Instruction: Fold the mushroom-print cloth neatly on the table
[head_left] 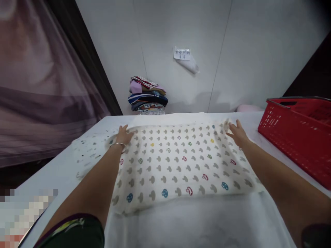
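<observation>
A cream cloth (pixel 173 168) printed with grey mushrooms and a few red, blue, green and yellow ones lies spread before me, its near edge slightly wavy. At its far left corner, my left hand (pixel 124 135), with a bracelet at the wrist, rests with fingers apart. My right hand (pixel 238 134) is by the far right corner, where the fabric is slightly bunched; its fingers are spread too. Under the patterned cloth, a plain white sheet (pixel 201 220) shows at the near side and beyond the far edge.
A red basket (pixel 292 137) with a metal handle stands at the right of the white table (pixel 64 175). Folded clothes (pixel 148 96) are stacked at the back by the wall. A paper note (pixel 182 54) hangs there. On the left is a pinkish curtain (pixel 43 93).
</observation>
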`<state>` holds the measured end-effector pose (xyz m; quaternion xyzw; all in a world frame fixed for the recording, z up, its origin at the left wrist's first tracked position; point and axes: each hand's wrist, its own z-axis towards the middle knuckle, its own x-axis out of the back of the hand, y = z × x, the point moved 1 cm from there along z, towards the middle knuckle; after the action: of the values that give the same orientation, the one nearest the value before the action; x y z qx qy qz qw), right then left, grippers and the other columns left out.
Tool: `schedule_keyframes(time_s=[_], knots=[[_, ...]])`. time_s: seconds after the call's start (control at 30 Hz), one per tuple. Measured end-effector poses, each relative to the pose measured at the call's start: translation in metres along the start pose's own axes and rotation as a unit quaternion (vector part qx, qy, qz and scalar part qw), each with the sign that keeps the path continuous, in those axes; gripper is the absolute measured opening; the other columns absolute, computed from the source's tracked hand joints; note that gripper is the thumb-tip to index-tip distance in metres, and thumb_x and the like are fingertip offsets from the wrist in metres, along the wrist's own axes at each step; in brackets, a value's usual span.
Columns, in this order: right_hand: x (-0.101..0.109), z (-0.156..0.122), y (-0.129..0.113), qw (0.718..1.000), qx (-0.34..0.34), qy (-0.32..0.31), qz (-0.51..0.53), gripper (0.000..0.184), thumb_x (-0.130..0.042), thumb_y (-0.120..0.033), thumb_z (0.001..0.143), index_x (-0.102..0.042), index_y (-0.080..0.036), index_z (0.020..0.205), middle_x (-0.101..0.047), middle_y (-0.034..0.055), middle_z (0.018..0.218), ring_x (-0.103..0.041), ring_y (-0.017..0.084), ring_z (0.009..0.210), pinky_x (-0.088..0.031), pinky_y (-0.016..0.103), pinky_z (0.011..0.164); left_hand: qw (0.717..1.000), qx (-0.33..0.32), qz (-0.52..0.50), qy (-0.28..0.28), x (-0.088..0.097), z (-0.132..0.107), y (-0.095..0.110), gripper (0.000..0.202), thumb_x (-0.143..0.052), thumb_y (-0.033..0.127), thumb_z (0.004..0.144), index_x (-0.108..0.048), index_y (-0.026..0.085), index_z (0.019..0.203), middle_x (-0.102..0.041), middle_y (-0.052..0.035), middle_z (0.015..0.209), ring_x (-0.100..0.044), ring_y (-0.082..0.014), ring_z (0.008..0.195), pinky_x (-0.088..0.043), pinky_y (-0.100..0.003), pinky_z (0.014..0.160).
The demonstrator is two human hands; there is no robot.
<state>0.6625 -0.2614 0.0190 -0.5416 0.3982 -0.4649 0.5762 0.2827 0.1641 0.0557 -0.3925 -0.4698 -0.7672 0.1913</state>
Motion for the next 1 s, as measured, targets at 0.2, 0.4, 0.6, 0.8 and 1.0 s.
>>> schedule_keyframes(time_s=[0.2, 0.4, 0.6, 0.8, 1.0], knots=[[0.026, -0.081, 0.019, 0.965, 0.024, -0.088, -0.247, 0.046, -0.059, -0.039, 0.076, -0.061, -0.015, 0.116, -0.06, 0.0123, 0.12, -0.056, 0.026, 0.109, -0.047, 0.04, 0.092, 0.984, -0.117, 0.088, -0.1, 0.003, -0.064, -0.007, 0.051, -0.048, 0.036, 0.083, -0.049, 0.014, 0.129, -0.031, -0.0114, 0.147, -0.043, -0.0265, 0.125, -0.034, -0.039, 0.105], [0.11, -0.177, 0.039, 0.85, 0.211, -0.208, -0.435, 0.041, -0.048, -0.043, 0.083, -0.061, -0.023, 0.116, -0.06, 0.0083, 0.122, -0.054, 0.027, 0.114, -0.042, 0.043, 0.098, 0.906, -0.332, 0.124, -0.232, 0.033, -0.197, -0.045, 0.05, -0.05, 0.053, 0.08, -0.054, 0.032, 0.125, -0.049, -0.0007, 0.136, -0.047, -0.0229, 0.123, -0.038, -0.038, 0.103], [0.173, -0.193, 0.058, 0.74, 0.323, -0.234, -0.542, 0.051, -0.046, -0.026, 0.079, -0.05, -0.023, 0.13, -0.052, 0.0081, 0.132, -0.044, 0.026, 0.124, -0.029, 0.051, 0.105, 0.882, -0.397, 0.205, -0.152, 0.037, -0.237, -0.089, 0.05, -0.05, 0.028, 0.078, -0.051, 0.029, 0.129, -0.05, -0.0025, 0.135, -0.047, -0.0233, 0.123, -0.037, -0.043, 0.103], [0.191, -0.169, 0.061, 0.712, 0.301, -0.092, -0.628, 0.047, -0.041, -0.012, 0.072, -0.062, -0.021, 0.113, -0.062, 0.009, 0.118, -0.055, 0.025, 0.111, -0.037, 0.051, 0.096, 0.905, -0.322, 0.258, -0.103, 0.037, -0.226, -0.066, 0.064, -0.035, 0.0, 0.063, -0.061, 0.019, 0.119, -0.055, -0.004, 0.129, -0.049, -0.0208, 0.122, -0.046, -0.033, 0.095], [0.221, -0.18, 0.043, 0.701, 0.359, -0.061, -0.613, 0.044, -0.038, -0.01, 0.076, -0.065, -0.017, 0.11, -0.066, 0.0089, 0.109, -0.06, 0.022, 0.101, -0.048, 0.036, 0.085, 0.928, -0.274, 0.249, -0.041, 0.084, -0.231, -0.074, 0.059, -0.035, 0.01, 0.065, -0.063, 0.025, 0.115, -0.062, 0.003, 0.12, -0.057, -0.0183, 0.111, -0.048, -0.031, 0.092]])
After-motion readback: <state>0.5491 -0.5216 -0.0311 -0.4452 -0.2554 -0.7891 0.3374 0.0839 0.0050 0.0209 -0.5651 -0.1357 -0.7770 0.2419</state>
